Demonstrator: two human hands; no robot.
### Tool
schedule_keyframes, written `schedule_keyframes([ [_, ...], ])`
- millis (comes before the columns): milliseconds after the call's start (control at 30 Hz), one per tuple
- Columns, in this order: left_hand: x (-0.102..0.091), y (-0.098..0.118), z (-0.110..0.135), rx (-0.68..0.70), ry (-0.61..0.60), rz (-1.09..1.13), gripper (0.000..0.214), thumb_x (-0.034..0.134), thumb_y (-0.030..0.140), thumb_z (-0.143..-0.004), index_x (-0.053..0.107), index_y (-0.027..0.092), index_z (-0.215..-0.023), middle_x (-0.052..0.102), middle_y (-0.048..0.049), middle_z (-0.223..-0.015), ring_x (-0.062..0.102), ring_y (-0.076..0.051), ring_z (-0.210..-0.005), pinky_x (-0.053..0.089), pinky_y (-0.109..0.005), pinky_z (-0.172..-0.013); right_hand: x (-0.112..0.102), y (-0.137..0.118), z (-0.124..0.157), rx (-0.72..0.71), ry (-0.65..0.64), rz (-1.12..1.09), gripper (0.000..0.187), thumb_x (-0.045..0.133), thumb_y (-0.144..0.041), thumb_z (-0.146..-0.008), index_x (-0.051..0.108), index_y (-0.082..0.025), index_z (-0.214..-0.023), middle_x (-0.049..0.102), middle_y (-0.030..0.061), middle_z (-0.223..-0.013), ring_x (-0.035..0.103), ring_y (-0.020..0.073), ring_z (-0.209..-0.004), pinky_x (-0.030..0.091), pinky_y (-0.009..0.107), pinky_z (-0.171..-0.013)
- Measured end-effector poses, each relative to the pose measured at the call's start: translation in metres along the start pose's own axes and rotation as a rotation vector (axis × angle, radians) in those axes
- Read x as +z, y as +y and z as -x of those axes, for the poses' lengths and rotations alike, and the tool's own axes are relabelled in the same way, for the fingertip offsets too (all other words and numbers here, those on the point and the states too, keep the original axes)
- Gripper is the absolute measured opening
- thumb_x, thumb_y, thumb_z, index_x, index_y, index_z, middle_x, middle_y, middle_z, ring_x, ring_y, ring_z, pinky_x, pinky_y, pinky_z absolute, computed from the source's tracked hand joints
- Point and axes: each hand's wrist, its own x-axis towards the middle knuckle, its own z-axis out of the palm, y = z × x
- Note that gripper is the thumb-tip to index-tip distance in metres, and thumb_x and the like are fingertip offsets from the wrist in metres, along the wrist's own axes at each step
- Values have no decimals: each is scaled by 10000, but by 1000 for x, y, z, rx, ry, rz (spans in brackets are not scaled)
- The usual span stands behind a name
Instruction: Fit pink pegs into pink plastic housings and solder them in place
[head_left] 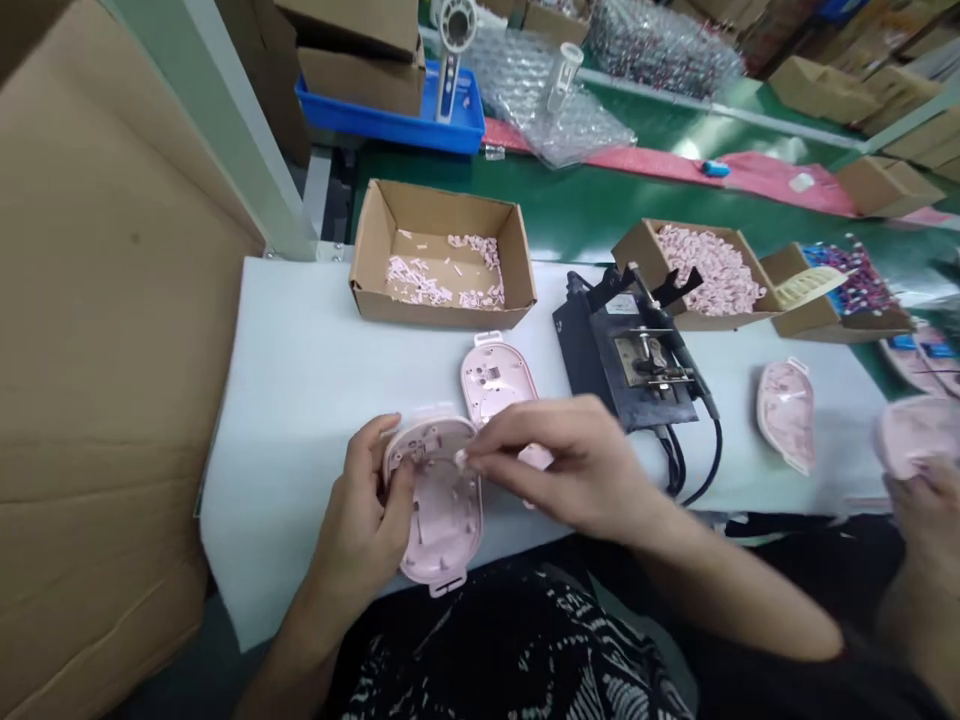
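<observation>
Just left of the black bench-top press (637, 350) and nearer the person, the left hand (360, 505) curls around the edge of a pink plastic shell (442, 535), its fingers behind the rim and its thumb across the inner face. The hand is closed firmly enough to hold the shell, which is tilted up from the white-covered bench (300, 400), probably to turn its hollow side and moulded features toward the work. The right hand (566, 465) comes in from the press side, mostly closed, with its thumb and forefinger pinched on a small pale piece (459, 459) right at the shell's upper edge; so small a piece seems to need fingertip control. A second pink shell (495, 378) lies flat just left of the press, partly under the right hand, perhaps set there to stay within reach. Behind the press sits a cardboard box heaped with pink pieces (697, 270), and farther left an open cardboard box (442, 250) holds a thinner scatter of them; both seem placed for easy picking. Right of the press, a pink curved cover (786, 415) rests on the bench, and at the far right a co-worker's hand (926, 510) holds another pink part (919, 435).
</observation>
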Motion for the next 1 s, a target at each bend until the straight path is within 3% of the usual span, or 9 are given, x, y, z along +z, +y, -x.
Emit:
schedule_keyframes([
  [100,5,5,2,85,42,-144,432,520,348,-997,477,296,-1424,691,-60,-1254,704,-205,-1023,593,-371,-874,41,17,24,34,146,41,72,679,-173,-937,717,-195,-993,771,8,-923,730,115,-809,603,227,-738],
  [200,7,12,4,166,12,-205,445,538,293,-974,514,277,-1418,685,-58,-1299,695,-215,-1102,591,-371,-953,57,28,24,9,179,96,95,638,-171,-959,710,-205,-1012,768,22,-983,731,128,-884,617,266,-816],
  [400,16,20,7,145,24,-255,432,567,273,-938,571,249,-1369,747,-31,-1136,729,-184,-923,620,-335,-858,53,30,25,81,183,-4,59,689,-203,-938,728,-238,-965,775,-22,-925,726,114,-813,611,259,-747],
  [533,17,23,9,126,19,-271,521,640,235,-863,564,230,-1378,759,-19,-1073,730,-168,-838,623,-314,-820,57,30,31,53,159,3,60,669,-229,-954,722,-239,-981,767,-10,-933,723,129,-845,612,288,-780],
  [633,16,25,11,133,6,-263,554,669,233,-853,550,275,-1393,755,3,-1079,734,-163,-866,621,-286,-781,62,32,32,6,187,77,56,645,-215,-966,700,-225,-972,746,13,-929,704,143,-868,604,312,-788],
  [833,17,26,13,166,12,-260,433,596,245,-937,588,295,-1367,748,5,-1137,726,-156,-937,618,-305,-874,63,32,32,-26,248,204,34,655,-215,-959,662,-247,-970,600,14,-874,596,159,-820,557,342,-722],
  [900,17,27,12,155,18,-240,378,579,274,-958,621,291,-1333,754,1,-1108,726,-152,-912,622,-292,-833,58,31,32,-7,241,224,85,661,-216,-949,640,-272,-1010,573,23,-913,588,181,-869,563,375,-768],
  [1000,16,28,11,135,9,-195,332,596,269,-949,660,291,-1275,762,9,-1053,719,-134,-846,613,-247,-737,49,31,31,8,218,232,270,653,-181,-934,577,-286,-1171,568,65,-1136,580,233,-1113,542,455,-986],
])
